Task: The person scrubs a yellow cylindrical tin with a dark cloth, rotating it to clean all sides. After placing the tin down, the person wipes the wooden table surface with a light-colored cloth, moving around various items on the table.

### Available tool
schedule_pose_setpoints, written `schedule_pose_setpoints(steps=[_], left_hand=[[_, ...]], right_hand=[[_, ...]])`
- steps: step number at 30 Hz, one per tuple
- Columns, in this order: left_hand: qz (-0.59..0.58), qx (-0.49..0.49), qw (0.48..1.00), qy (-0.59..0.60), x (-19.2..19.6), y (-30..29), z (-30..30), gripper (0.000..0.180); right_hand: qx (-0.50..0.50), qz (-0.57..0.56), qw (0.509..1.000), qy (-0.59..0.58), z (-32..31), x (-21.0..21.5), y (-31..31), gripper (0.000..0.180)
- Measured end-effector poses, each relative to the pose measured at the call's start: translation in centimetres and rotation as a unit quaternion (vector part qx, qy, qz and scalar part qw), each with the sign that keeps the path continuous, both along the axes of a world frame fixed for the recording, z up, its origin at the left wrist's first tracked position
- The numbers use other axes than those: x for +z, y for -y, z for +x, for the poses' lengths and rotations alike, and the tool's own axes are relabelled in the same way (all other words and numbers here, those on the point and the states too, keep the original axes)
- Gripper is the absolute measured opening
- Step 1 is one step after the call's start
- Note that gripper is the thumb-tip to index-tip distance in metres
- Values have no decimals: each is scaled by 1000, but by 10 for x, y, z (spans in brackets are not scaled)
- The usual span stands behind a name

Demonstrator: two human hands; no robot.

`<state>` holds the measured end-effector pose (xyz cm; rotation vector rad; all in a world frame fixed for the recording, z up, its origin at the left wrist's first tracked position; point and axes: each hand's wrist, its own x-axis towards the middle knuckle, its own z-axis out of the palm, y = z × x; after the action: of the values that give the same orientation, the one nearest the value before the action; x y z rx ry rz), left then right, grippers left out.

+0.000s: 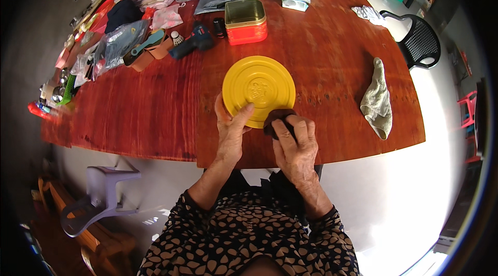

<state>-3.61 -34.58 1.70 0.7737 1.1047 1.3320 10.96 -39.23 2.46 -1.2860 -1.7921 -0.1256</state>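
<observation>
A round yellow lid with raised rings lies on the red-brown wooden table near its front edge. My left hand grips the lid's lower left rim, thumb on top. My right hand presses a small dark cloth against the lid's lower right edge, fingers curled over it.
A red tin with a gold top stands behind the lid. A dark power drill lies to its left. A pale rag lies at the right. Bags, cloths and clutter fill the far left. A black chair and a grey stool flank the table.
</observation>
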Motion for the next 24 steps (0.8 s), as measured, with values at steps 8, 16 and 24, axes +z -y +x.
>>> schedule_pose_setpoints(steps=[8,16,24], left_hand=[[79,-22,983,-166,-12,-3,-9,113],[170,-23,941,-290,-19,9,-5,114],[182,-35,881,-436,18,25,-1,119]], right_hand=[[-50,-37,995,-77,28,0,-9,35],[87,18,993,-76,8,4,-1,40],[17,36,981,-192,18,23,1,29]])
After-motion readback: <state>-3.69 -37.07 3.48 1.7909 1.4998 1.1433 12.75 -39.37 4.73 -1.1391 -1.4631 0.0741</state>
